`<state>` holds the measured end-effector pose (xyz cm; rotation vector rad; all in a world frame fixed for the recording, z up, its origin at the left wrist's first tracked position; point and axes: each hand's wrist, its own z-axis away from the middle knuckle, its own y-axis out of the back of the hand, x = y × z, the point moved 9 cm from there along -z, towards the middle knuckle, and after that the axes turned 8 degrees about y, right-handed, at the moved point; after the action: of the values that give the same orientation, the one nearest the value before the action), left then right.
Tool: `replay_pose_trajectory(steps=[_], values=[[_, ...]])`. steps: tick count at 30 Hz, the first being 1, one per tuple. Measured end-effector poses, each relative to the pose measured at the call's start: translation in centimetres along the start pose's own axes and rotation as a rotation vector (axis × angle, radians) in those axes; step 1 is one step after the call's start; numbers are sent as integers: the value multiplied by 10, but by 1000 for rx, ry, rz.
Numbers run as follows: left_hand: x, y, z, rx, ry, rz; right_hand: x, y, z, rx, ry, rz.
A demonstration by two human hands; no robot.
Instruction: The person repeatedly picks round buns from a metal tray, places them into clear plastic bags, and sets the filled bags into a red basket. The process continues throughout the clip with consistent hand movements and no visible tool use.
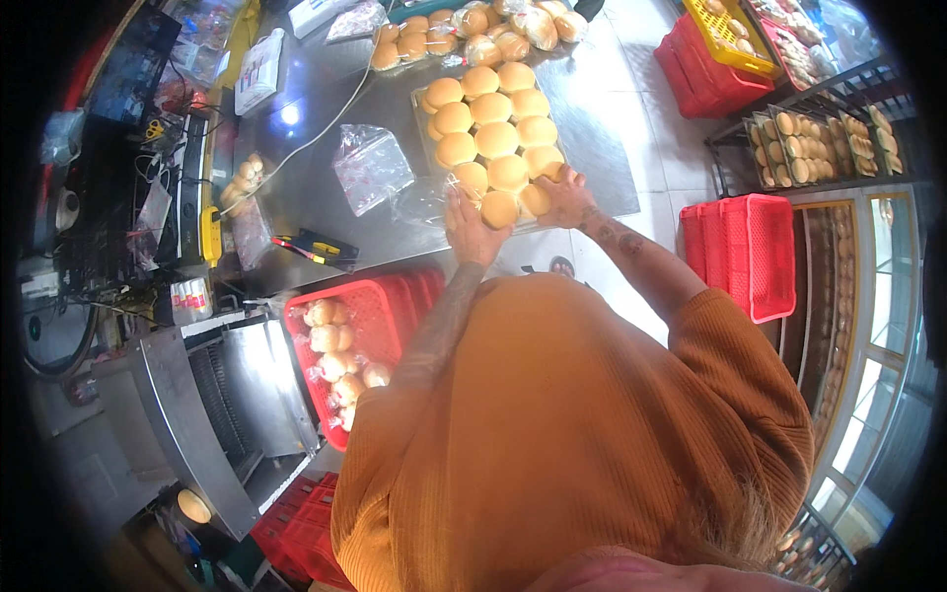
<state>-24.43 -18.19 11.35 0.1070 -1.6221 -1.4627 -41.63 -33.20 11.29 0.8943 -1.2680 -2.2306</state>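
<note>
A batch of round golden buns lies in rows on a flat tray on the steel table. My left hand rests at the near edge of the batch, fingers around the nearest bun. My right hand grips the buns at the near right corner. A clear plastic bag lies on the table left of the tray. Whether either hand has lifted a bun I cannot tell.
Bagged buns sit at the table's far end. A red crate with packed buns stands low at left beside a metal machine. Red crates stand right, a rack of bun trays behind. A knife lies near the table's edge.
</note>
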Motion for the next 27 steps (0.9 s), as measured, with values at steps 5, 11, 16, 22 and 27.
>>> replay_pose_trajectory(steps=[5, 11, 16, 22, 27], values=[[-1, -5, -1, -18, 21, -24, 9, 1, 8, -110, 220, 196], [-2, -6, -4, -99, 88, -78, 27, 18, 27, -119, 471, 166], [-3, -6, -7, -158, 112, -79, 34, 19, 29, -60, 511, 123], [1, -8, -7, -173, 140, -114, 46, 4, 33, -176, 373, 114], [12, 9, -2, -142, 138, -164, 61, 23, 65, -107, 379, -83]])
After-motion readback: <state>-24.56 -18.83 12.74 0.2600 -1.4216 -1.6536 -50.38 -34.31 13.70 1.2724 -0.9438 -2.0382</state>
